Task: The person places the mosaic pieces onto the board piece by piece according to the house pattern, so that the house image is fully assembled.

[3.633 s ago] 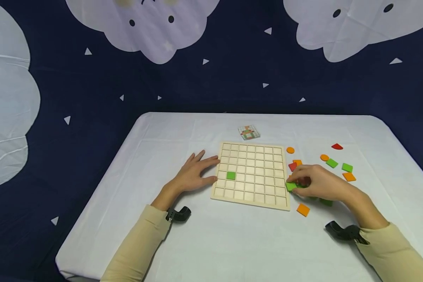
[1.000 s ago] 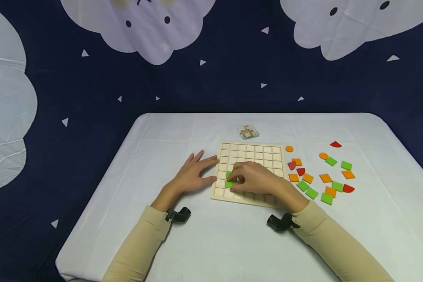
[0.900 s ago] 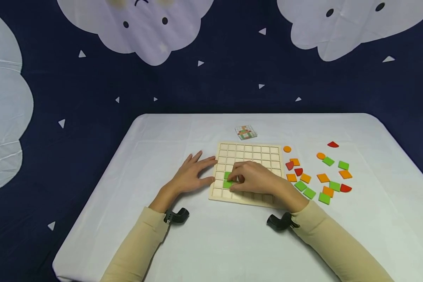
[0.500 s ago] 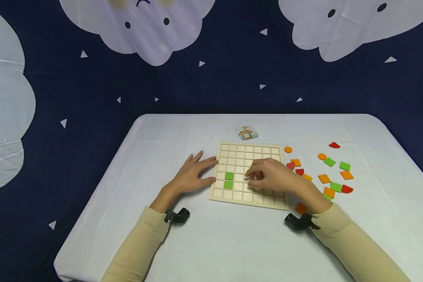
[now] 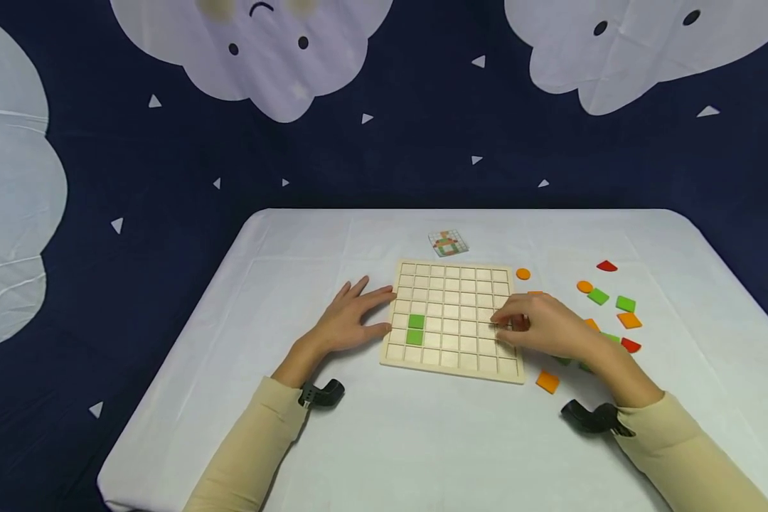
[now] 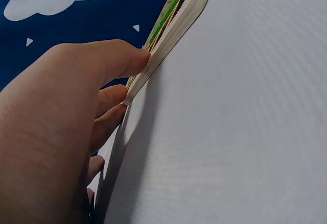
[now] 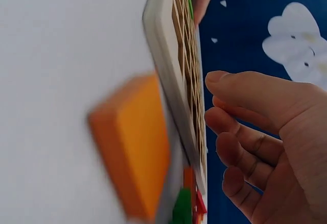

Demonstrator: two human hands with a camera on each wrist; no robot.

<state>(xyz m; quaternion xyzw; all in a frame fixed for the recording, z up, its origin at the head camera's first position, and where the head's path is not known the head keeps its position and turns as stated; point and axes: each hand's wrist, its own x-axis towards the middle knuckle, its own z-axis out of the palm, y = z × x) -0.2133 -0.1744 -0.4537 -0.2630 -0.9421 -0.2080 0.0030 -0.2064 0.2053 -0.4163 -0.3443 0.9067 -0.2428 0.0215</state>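
A pale wooden grid board [image 5: 451, 323] lies on the table with two green square tiles [image 5: 415, 330] in its left part, one directly below the other. My left hand [image 5: 348, 320] rests at the board's left edge, fingers spread; in the left wrist view its thumb and fingertips touch the rim. Over the board's right edge hovers my right hand [image 5: 547, 326], its fingers loosely bent. The right wrist view shows nothing between that hand's thumb and fingers [image 7: 230, 145]. Some tiles beneath and behind the right hand are hidden.
Right of the board lie loose tiles: an orange square [image 5: 547, 382], an orange disc [image 5: 523, 274], a green tile [image 5: 626, 304], a red rounded piece [image 5: 606, 266] and several more. A small pattern card [image 5: 449, 243] lies behind the board on the white table [image 5: 384, 441].
My right hand has placed a second green square tile below the first, let go and moved right to the board's right edge. The left hand has stayed at the left edge.
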